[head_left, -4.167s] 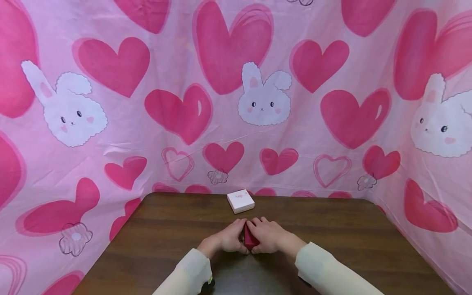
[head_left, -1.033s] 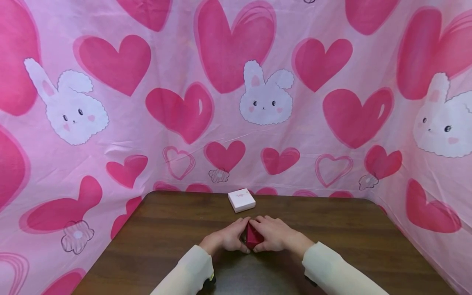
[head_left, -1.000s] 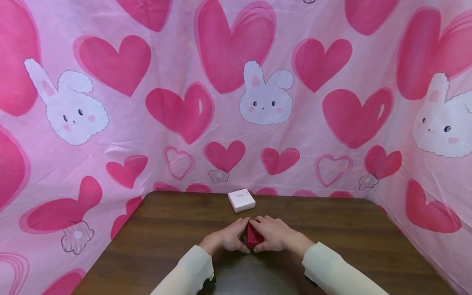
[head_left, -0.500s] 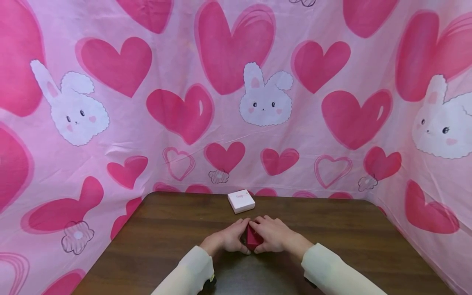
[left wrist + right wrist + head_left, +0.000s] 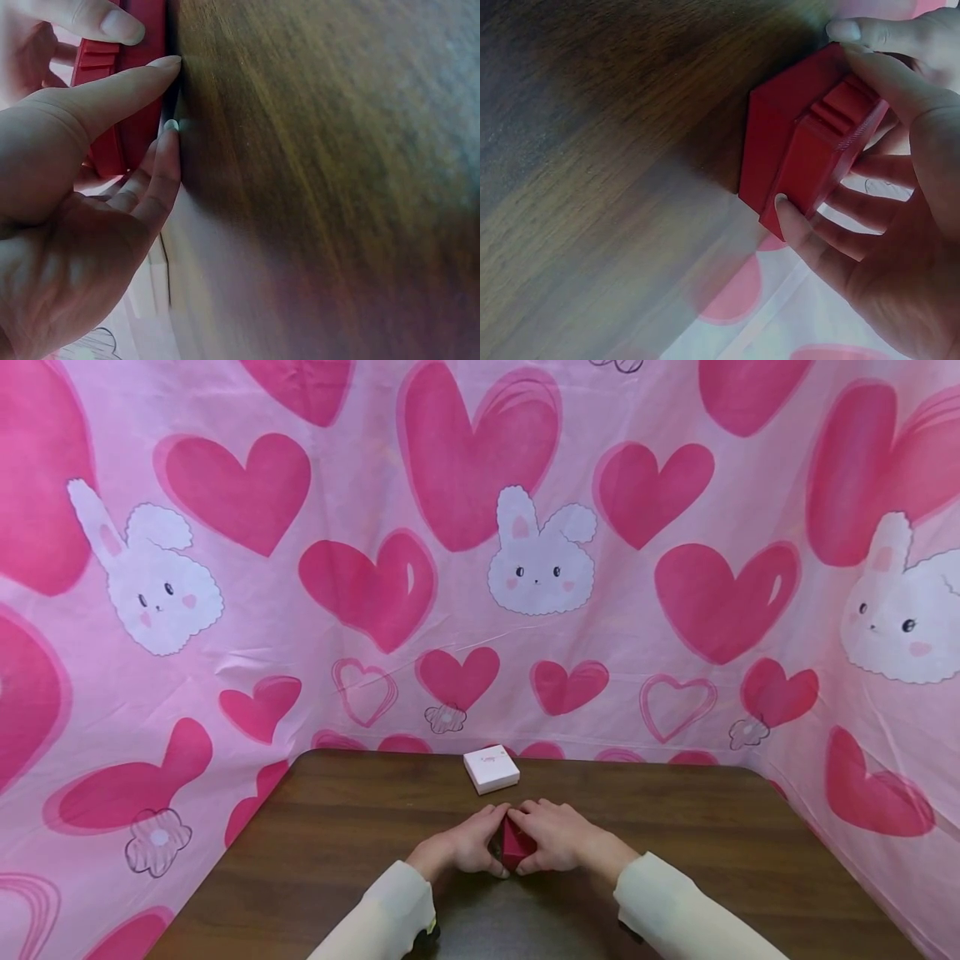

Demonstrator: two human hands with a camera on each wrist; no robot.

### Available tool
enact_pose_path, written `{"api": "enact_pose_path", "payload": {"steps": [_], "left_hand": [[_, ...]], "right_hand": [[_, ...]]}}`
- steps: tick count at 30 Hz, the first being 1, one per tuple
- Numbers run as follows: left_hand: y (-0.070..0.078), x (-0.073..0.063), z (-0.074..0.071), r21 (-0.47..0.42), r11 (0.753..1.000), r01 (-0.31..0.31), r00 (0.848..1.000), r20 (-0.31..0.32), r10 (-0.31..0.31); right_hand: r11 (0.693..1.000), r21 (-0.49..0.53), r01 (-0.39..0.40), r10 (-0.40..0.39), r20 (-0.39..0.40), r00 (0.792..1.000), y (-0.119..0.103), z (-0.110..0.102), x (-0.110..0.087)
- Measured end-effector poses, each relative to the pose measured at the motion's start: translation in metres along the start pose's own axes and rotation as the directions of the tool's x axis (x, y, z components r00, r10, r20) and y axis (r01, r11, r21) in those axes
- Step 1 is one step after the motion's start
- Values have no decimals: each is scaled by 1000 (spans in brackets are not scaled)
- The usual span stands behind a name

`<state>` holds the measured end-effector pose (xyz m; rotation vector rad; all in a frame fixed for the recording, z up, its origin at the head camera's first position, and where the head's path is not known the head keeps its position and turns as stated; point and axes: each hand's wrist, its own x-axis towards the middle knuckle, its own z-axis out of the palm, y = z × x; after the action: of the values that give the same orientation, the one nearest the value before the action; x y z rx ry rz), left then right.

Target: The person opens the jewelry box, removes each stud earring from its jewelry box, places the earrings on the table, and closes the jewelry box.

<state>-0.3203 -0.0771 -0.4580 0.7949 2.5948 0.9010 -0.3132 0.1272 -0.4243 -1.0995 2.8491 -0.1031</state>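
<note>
Between the two hands, on the table, stands a small red gift box (image 5: 514, 843) with angled corners. Its lid (image 5: 814, 161) is lighter red and carries raised, bow-like ridges. My left hand (image 5: 468, 843) holds the box's left side; in the left wrist view its thumb and fingertips (image 5: 171, 124) reach around the lower part, close to the tabletop. From the right side, my right hand (image 5: 558, 837) grips the lid, thumb on the near side and fingers at the far side. The thumbs of both hands nearly meet at the near edge. The palms hide part of the box.
A flat white box (image 5: 491, 768) with small pink lettering lies farther back on the brown wooden table (image 5: 660, 827). Pink cloth (image 5: 615, 635) printed with hearts and rabbits hangs behind the table and along both sides.
Compared with about four seconds ago, my right hand sits slightly farther right and more of the red gift box shows. Over the last second, hands and box look almost still.
</note>
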Motion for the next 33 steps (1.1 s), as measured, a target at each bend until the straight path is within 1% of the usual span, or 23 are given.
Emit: {"api": "enact_pose_path", "payload": {"steps": [4,9,11,12,13,16,18,19,21,24,26,27,29,31,33], "left_hand": [[2,0,1,6,1000,9,1000,-12,-9],[0,1,1,36,998,-44,999,-23,45],[-13,8,4,73,994,-83,996,-22,85],[-14,8,4,72,993,-90,996,-22,92],[-19,10,5,80,992,-101,994,-19,103],[-17,9,4,74,994,-79,997,-19,81],[-4,2,1,44,998,-45,999,-24,46],[-3,1,1,40,999,-36,999,-23,37],[-2,2,1,46,998,-37,999,-26,38],[-7,5,2,30,998,-52,998,-26,52],[-18,10,5,37,997,-66,997,-30,67],[-18,11,5,18,998,-53,998,-30,53],[-28,16,9,35,998,-60,998,-33,61],[-32,17,9,53,996,-68,997,-33,70],[-24,13,6,31,998,-50,998,-24,51]], "right_hand": [[1000,6,-8,8,-1,1000,0,1,0],[1000,11,-2,2,-12,1000,1,1,-1],[1000,21,2,-1,-17,1000,1,1,-1],[1000,23,1,-1,-18,1000,1,1,-2],[1000,23,1,-1,-18,1000,1,1,-2],[1000,22,1,-1,-28,1000,1,2,-2],[1000,15,3,-2,-34,999,0,2,-2],[1000,13,4,-4,-37,999,0,2,-2],[1000,13,7,-6,-39,999,0,1,-2],[1000,28,2,-1,-32,999,0,1,-3],[999,42,-1,2,-28,1000,1,0,-3],[999,51,-3,4,-27,1000,1,0,-3],[998,63,-6,8,-24,1000,2,0,-3],[997,75,-11,13,-23,1000,2,0,-3],[996,85,-16,18,-20,1000,3,0,-3]]}}
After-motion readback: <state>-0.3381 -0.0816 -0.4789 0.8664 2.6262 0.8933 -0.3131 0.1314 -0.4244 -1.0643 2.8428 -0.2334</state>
